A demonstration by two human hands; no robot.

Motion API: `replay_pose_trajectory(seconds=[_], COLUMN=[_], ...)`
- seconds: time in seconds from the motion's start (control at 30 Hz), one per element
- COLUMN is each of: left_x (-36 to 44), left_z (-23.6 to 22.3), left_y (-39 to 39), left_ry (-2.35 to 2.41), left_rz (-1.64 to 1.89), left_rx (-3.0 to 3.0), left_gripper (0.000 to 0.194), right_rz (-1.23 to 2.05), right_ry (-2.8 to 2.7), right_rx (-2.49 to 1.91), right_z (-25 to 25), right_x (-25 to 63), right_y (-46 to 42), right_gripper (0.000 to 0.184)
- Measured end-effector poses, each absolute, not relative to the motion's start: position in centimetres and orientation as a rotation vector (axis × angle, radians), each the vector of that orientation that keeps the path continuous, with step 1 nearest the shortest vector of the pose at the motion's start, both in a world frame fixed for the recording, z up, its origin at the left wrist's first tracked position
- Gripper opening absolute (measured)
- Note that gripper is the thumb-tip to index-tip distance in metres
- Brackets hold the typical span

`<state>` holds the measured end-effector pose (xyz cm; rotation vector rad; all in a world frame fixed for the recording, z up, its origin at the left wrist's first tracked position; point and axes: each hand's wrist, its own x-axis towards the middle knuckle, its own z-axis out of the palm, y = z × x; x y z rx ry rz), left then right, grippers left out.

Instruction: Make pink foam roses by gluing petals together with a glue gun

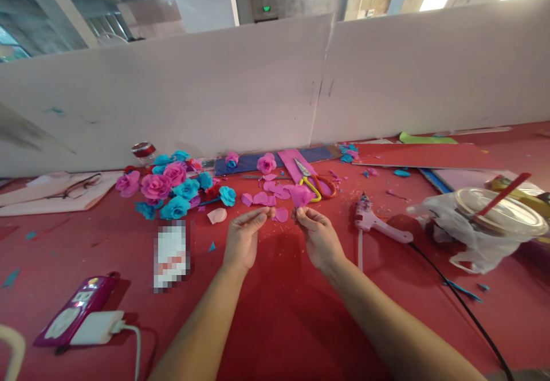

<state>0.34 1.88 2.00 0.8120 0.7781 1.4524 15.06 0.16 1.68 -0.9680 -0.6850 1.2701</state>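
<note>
My right hand (320, 236) pinches the base of a small pink paper flower (302, 195), its cupped petals pointing up. A little to its left, my left hand (244, 238) has thumb and fingers pressed together; what they hold, if anything, is too small to make out. Loose pink paper petals (261, 199) lie just beyond my hands, with a single round petal (281, 215) between them. Scissors (310, 181) with yellow and orange handles rest behind the flower, partly over a pink paper strip (289, 162). A finished pink flower (267, 163) sits further back.
Pink, blue and red paper flowers (167, 183) are bunched at left. A glue gun (380, 224) with a black cord stands at right, near a lidded bowl (501, 209) in a plastic bag. A purple power strip (77, 306) with a white charger lies front left. White panels (215, 94) close the back.
</note>
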Motion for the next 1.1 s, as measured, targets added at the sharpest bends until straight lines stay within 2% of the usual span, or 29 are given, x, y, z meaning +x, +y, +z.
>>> replay_pose_trajectory(seconds=[0.2,0.7,0.87,1.0,1.1], left_x=[0.5,0.3,0.6,0.8,0.6], left_z=[2.0,1.5,2.0,1.6,1.3], left_y=[2.0,2.2,1.8,1.5,1.4], left_ry=[0.859,0.818,0.950,0.932,0.841], left_rz=[1.460,1.465,1.227,1.124,1.142], left_rx=[0.783,0.854,0.877,0.977,1.088], left_gripper=[0.009,0.016,0.026,0.025,0.022], right_rz=[1.337,1.501,1.485,1.362,1.065], right_ry=[-0.628,-0.490,-0.627,-0.884,-1.182], right_rx=[-0.938,-0.894,-0.914,-0.898,-0.934], right_z=[1.6,0.9,1.2,1.2,1.5], right_x=[15.1,15.2,14.8,14.4,14.3], right_y=[0.3,0.7,0.3,-0.2,-0.6], right_gripper=[0.023,0.021,0.022,0.019,0.014])
